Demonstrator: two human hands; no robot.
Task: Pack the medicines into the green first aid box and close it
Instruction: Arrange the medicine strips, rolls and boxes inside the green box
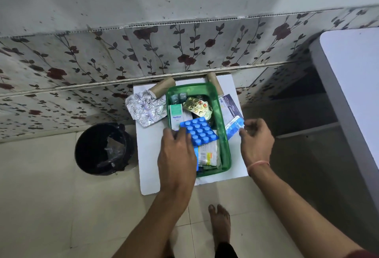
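The green first aid box stands open on a small white table, with a white-and-green medicine carton, a gold blister strip and printed packets inside. My left hand holds a blue blister pack by its near-left corner over the box. My right hand is beside the box's right wall, its fingers curled and touching a light blue strip. Silver blister strips lie left of the box. No lid is visible.
Two cardboard tubes lie behind the box against the floral wall. A dark leaflet lies right of the box. A black bin stands on the floor to the left. A white surface sits at the right. My bare foot is below.
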